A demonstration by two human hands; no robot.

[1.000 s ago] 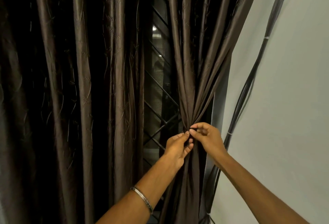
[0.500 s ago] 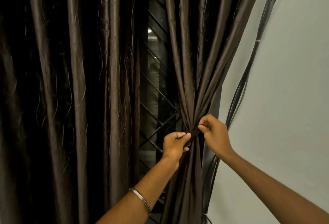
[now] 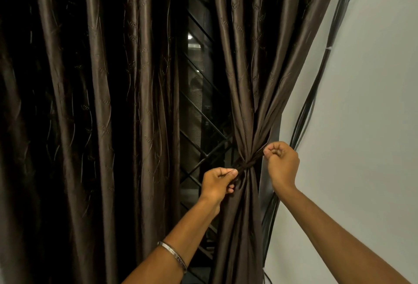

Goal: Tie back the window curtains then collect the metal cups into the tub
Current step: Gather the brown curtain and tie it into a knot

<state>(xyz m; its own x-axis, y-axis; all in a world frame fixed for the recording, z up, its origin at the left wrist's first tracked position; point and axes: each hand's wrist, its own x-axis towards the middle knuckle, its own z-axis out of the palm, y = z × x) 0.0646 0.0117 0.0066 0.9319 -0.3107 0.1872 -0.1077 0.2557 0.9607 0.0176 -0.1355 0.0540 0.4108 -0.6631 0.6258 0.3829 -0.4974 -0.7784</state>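
Curtain gathered | tie ends pinched: left grip, right grip | bangle lettering unreadable

This looks like a room in a home. Long brown curtains hang over a window with a metal grille at the middle. A plain white wall fills the right side.

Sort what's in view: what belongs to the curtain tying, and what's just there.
Part of the job:
- right curtain, bunched
- tie around it
- left hand and right hand, each pinching one end of the tie
- left curtain, hanging loose

Just there:
- cables down the wall
- window grille
- bangle on the left wrist
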